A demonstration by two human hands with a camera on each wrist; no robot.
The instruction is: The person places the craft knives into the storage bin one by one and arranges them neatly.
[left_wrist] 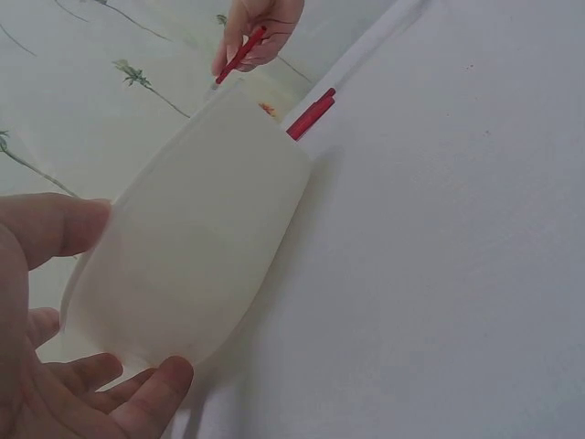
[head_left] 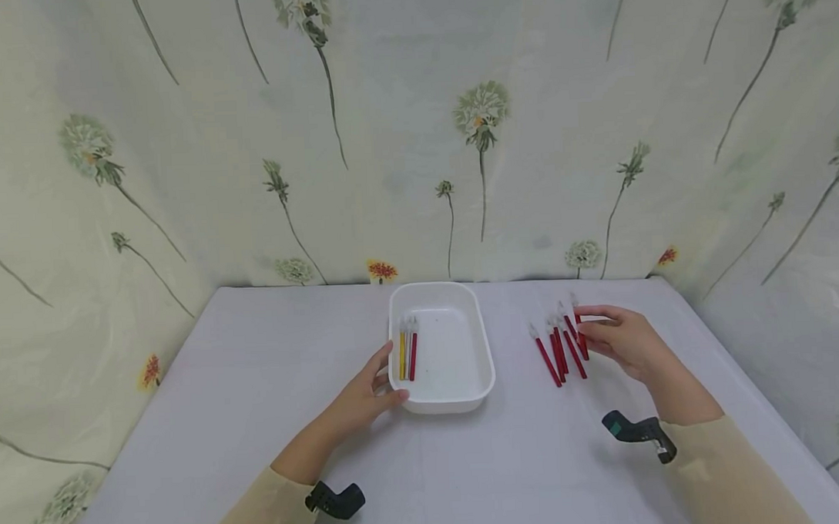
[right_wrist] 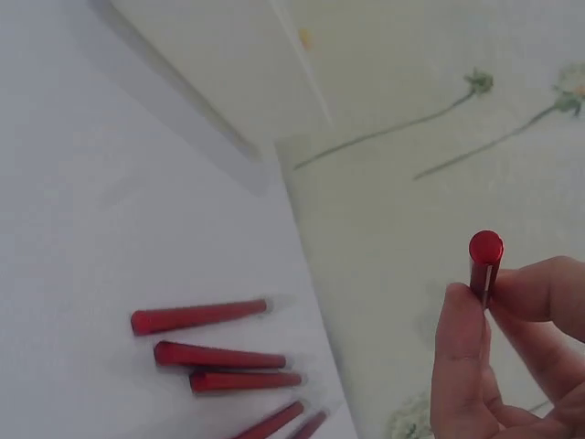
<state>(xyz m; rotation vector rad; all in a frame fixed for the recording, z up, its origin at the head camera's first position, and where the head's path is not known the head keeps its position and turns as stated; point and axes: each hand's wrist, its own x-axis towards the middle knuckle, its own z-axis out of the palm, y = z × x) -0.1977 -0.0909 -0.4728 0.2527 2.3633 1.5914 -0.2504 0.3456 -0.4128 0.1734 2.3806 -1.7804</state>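
My left hand (head_left: pixel 365 399) grips the left side of a white plastic tray (head_left: pixel 459 405), thumb at its near corner and fingers along its left wall. Inside, along the left wall, lie a yellow pen (head_left: pixel 403 357), a slim pale one beside it and a red pen (head_left: pixel 413 358). To the right of the tray, my right hand (head_left: pixel 623 338) pinches a red pen (right_wrist: pixel 485 261) with a clear tip between thumb and fingers, its red end facing the wrist camera. Below that hand, several more red pens (head_left: pixel 546 362) with clear tips lie loosely fanned on the table.
A white cloth covers the table (head_left: pixel 270 360). Behind and at both sides hangs a pale curtain (head_left: pixel 387 140) printed with dandelions, meeting the table's back edge just beyond the tray. Each wrist wears a black camera mount (head_left: pixel 335 500).
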